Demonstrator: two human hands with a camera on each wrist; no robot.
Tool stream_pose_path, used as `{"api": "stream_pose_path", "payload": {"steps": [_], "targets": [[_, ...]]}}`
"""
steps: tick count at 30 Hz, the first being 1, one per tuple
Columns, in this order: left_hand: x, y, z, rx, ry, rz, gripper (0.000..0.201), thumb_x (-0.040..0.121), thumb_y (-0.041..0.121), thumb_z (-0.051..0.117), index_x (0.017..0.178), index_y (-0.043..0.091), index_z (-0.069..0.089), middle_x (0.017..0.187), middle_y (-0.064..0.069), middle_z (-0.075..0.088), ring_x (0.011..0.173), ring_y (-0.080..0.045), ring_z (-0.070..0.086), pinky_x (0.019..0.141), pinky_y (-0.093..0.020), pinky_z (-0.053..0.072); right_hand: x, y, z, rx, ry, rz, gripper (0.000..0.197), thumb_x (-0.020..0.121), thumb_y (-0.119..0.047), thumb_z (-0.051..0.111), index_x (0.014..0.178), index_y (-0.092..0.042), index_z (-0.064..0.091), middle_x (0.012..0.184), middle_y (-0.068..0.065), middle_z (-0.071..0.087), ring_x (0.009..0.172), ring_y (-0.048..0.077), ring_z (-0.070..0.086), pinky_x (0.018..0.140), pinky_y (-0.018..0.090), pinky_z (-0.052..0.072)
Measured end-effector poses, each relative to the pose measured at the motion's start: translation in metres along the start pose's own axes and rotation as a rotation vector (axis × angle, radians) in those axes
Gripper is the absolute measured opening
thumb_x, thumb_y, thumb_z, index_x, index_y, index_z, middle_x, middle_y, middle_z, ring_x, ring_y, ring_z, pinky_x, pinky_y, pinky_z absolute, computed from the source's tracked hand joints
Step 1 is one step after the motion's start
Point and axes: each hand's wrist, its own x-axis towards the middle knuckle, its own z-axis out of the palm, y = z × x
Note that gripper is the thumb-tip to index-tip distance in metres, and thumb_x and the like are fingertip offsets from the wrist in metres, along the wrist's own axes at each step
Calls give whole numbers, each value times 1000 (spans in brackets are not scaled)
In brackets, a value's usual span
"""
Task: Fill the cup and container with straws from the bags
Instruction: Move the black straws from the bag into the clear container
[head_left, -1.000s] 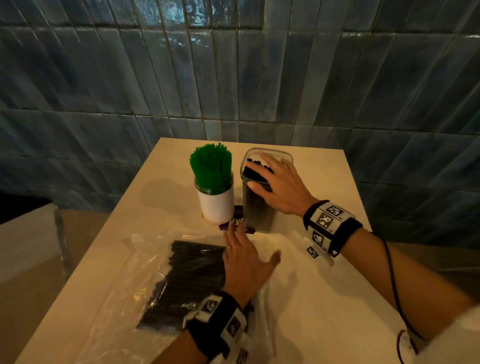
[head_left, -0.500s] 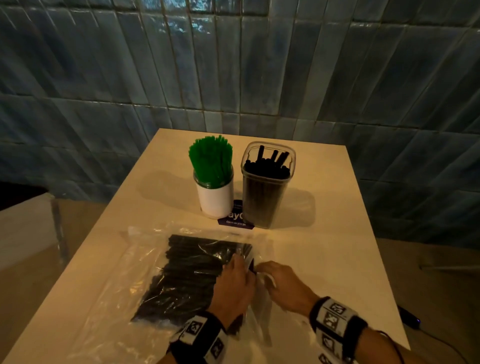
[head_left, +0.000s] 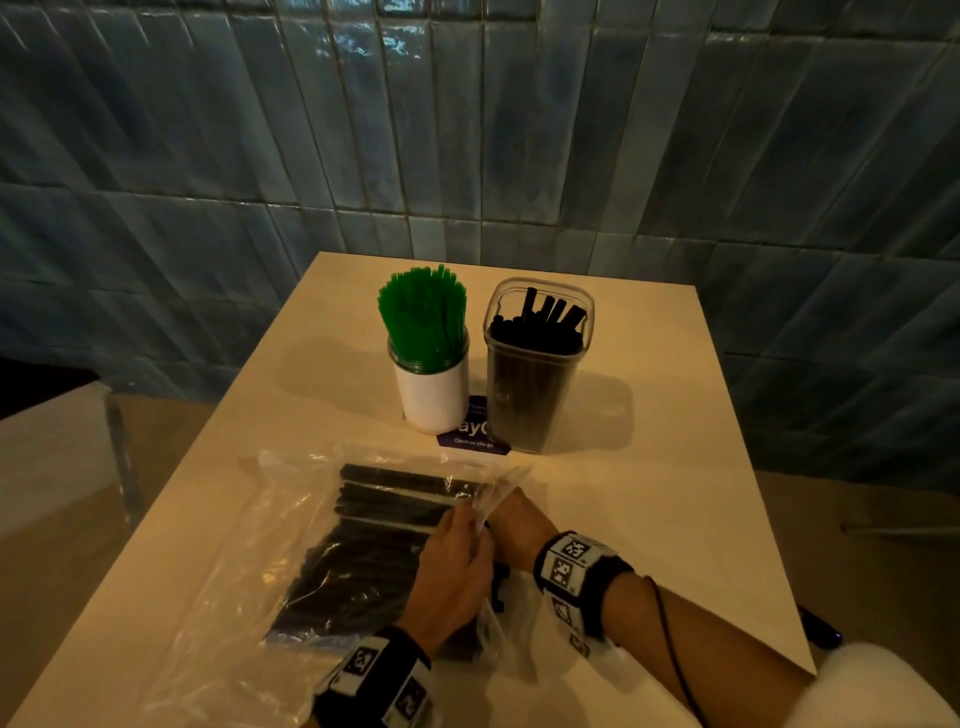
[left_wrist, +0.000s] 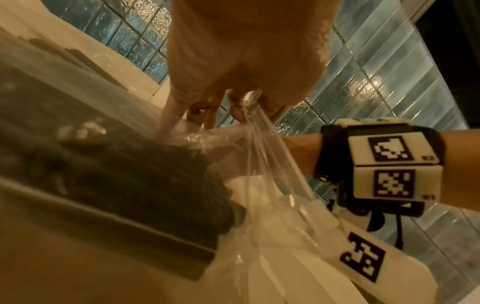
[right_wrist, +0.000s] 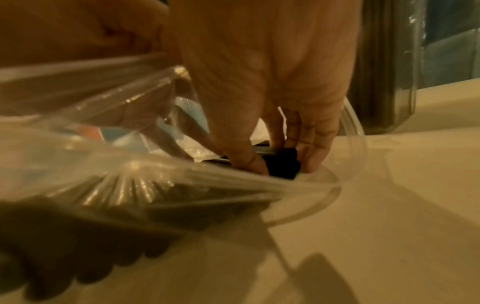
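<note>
**Right hand now inside the straw bag**

A pale tabletop (head_left: 649, 493) carries a clear bag (head_left: 249, 561) of black straws (head_left: 363, 535) near the front. Behind stand a container (head_left: 535, 384) and a cup (head_left: 434, 389), unmoved. Left hand (head_left: 449, 577) pinches the bag's mouth open. Right hand (right_wrist: 272, 82), outside half a second ago, reaches in, fingers (right_wrist: 318, 142) curled round straws.

Cup (head_left: 434, 387), container (head_left: 535, 374) block table (head_left: 649, 467) centre; right side free.
</note>
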Motion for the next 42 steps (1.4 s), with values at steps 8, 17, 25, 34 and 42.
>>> {"api": "stream_pose_path", "payload": {"steps": [8, 17, 25, 34, 42], "targets": [[3, -2, 1, 2, -25, -27, 34, 97, 30, 43, 129, 20, 47, 129, 1, 51, 114, -11, 51, 101, -34, 44, -4, -9, -11, -5, -161, 141, 18, 92, -14, 52, 108, -9, 60, 118, 21, 58, 110, 35, 55, 97, 41, 45], [5, 5, -2, -29, 43, -30, 34, 99, 22, 43, 132, 15, 45, 122, 7, 49, 106, -4, 45, 92, -18, 37, -7, -3, -1, -111, -250, 112, 39, 87, -31, 58, 121, -12, 52, 126, 14, 55, 109, 30, 55, 92, 36, 46], [10, -3, 0, -32, 31, -67, 27, 97, 28, 46, 122, 19, 51, 118, 1, 58, 104, -11, 57, 93, -34, 50, -7, -4, -5, -119, -298, 121, 34, 83, -17, 64, 116, -12, 55, 121, 10, 57, 108, 28, 56, 90, 31, 46], [15, -17, -1, 22, 93, -65, 25, 95, 38, 45, 116, 26, 41, 124, 0, 47, 113, -17, 46, 98, -36, 41, -43, 22, -31, -188, -166, 177, 31, 87, -31, 52, 114, -17, 55, 115, 11, 60, 102, 30, 59, 77, 31, 43], [18, -21, 2, 96, -46, -213, 49, 95, 47, 39, 136, 21, 28, 140, -5, 36, 127, -20, 38, 105, -38, 32, -113, 86, -110, -427, -129, 359, 32, 89, -27, 41, 117, -30, 55, 117, 2, 59, 106, 22, 56, 85, 30, 42]]}}
